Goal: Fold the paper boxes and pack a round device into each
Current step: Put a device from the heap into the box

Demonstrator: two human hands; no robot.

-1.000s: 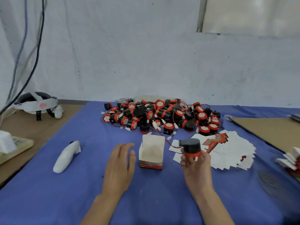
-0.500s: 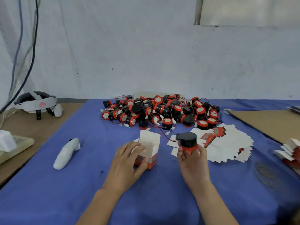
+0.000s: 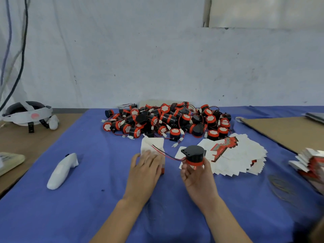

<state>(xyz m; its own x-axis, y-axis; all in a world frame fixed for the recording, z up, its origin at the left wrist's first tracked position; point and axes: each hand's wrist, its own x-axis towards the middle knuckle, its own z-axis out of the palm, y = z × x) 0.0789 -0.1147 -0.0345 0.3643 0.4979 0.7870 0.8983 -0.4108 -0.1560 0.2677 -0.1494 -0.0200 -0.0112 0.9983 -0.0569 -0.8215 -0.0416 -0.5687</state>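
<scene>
My right hand (image 3: 198, 178) has its fingertips pinching a black-and-red device (image 3: 194, 155), held up off the cloth (image 3: 87, 199). Its wire (image 3: 164, 153) trails to 10 o'clock, over the box (image 3: 152, 146). My left hand (image 3: 145, 171) grips that box, fingers close together. The device pile (image 3: 166, 120) is at 12 and the flat boxes (image 3: 242, 155) at 2. Their red print is too blurry to read.
</scene>
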